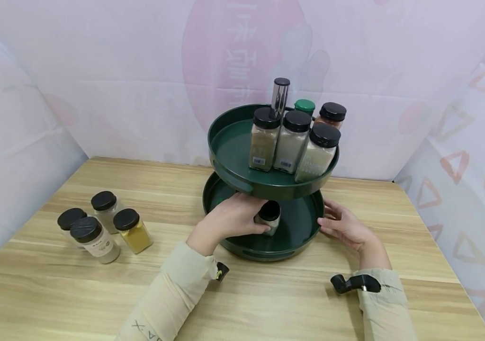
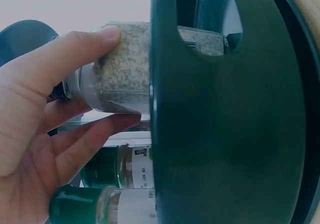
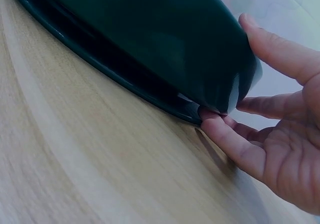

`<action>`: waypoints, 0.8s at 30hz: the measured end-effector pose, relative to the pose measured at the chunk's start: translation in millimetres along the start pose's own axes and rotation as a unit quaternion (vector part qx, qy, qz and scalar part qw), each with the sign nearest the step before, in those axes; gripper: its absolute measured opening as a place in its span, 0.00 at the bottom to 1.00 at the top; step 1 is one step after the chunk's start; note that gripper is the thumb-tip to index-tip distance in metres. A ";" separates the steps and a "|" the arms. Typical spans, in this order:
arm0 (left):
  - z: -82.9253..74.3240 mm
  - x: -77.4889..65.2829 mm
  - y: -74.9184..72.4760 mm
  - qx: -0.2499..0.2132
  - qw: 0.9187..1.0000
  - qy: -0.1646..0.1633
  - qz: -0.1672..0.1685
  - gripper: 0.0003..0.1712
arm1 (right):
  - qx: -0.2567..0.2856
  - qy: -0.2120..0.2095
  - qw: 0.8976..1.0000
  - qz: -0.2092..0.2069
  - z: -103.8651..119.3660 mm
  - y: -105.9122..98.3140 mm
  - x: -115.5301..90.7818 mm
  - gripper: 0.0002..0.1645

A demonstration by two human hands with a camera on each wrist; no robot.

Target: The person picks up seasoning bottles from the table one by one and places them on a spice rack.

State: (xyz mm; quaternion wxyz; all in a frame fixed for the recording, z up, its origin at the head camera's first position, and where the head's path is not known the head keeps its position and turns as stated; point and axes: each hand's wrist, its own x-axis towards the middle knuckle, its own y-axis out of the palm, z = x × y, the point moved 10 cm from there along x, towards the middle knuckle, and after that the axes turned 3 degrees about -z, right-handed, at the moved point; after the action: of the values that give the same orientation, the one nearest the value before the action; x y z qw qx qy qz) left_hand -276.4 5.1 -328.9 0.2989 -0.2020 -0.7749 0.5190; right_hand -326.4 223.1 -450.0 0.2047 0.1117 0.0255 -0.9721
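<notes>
In what looks like a placing step, the left hand [image 1: 235,216] pinches a speckled jar [image 1: 272,222] inside the lower tray [image 1: 298,225], the right hand [image 1: 346,226] grips that tray's side, and the next move probably calls for letting go cleanly below the upper tray [image 1: 233,142]

Twelve jars are visible. Five stand on the upper tray [image 1: 230,142]: four jars with black lids [image 1: 264,142] [image 1: 290,144] [image 1: 317,154] [image 1: 332,112] and one jar with a green lid [image 1: 304,106]. At the lower tray [image 1: 295,225] there are three: one held jar [image 2: 125,74] and two green-capped jars [image 2: 102,166] [image 2: 97,204]. Four black-lidded jars [image 1: 71,222] [image 1: 96,240] [image 1: 107,210] [image 1: 133,232] stand on one table [image 1: 276,303]. There are two trays, one metal post [image 1: 279,97], two sleeves [image 1: 167,300] [image 1: 385,308] and two hands, one left hand [image 1: 230,219] and one right hand [image 1: 349,228].
</notes>
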 end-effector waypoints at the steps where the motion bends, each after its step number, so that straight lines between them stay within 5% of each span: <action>1: 0.1 -0.2 0.2 0.001 1.000 -0.001 0.001 0.38 | -0.001 0.000 1.000 0.000 0.0 0.1 0.1 0.51; 24: -2.5 -1.0 0.8 0.005 1.000 -0.002 -0.011 0.41 | -0.010 0.001 1.000 0.002 -1.9 -1.0 1.0 0.51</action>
State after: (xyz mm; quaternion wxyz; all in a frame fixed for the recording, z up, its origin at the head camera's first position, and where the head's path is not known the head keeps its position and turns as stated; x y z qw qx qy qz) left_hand -274.0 6.5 -329.2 0.3039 -0.1903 -0.7753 0.5199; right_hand -327.2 223.8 -452.0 0.2081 0.1104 0.0354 -0.9712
